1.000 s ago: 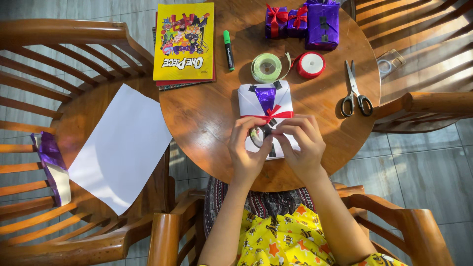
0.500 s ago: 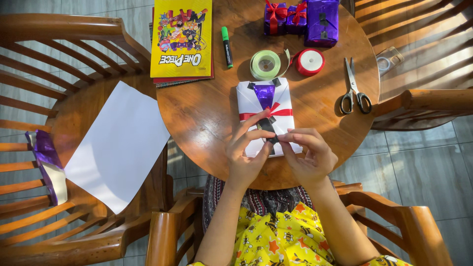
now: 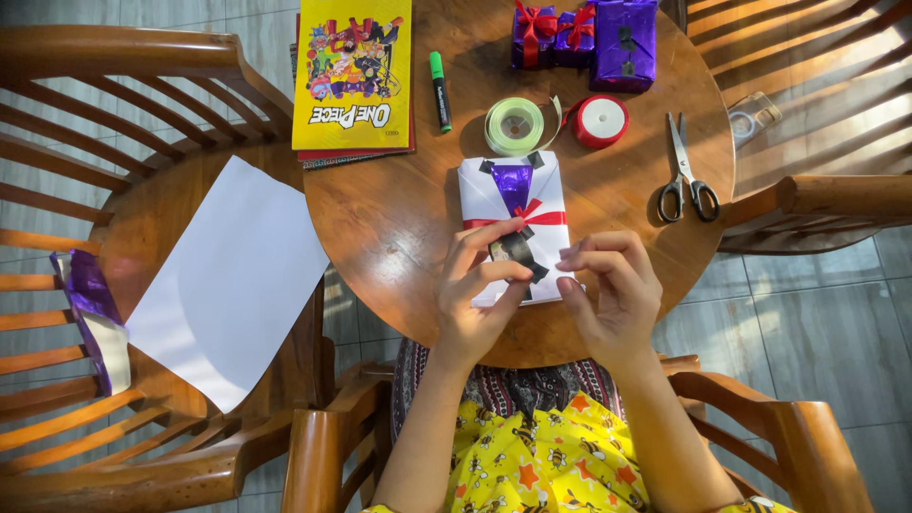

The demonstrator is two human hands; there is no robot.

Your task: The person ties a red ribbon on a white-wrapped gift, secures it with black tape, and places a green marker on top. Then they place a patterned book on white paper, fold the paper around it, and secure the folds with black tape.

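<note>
Head view gives me the round wooden worktop (image 3: 399,218) filling the middle, with wooden chairs around it. On the left chair seat I see a white sheet of paper (image 3: 223,285) and, further left, a scrap of purple wrap (image 3: 90,313). At the far edge of the worktop lie a yellow comic book (image 3: 353,76) and a cluster of purple gift boxes (image 3: 589,38) with red bows. Near the middle sits the white wrapped gift (image 3: 513,223), dressed like a shirt with a purple front and a red ribbon across it. Right of it lie scissors (image 3: 686,176). Beyond it sit a green ribbon roll (image 3: 514,126), a red ribbon roll (image 3: 599,121) and a green marker (image 3: 440,90). My left hand (image 3: 475,285) pinches a black paper strip (image 3: 518,252) against the gift's near half. My right hand (image 3: 613,290) hovers just beside, fingers loosely curled, holding nothing I can make out.
</note>
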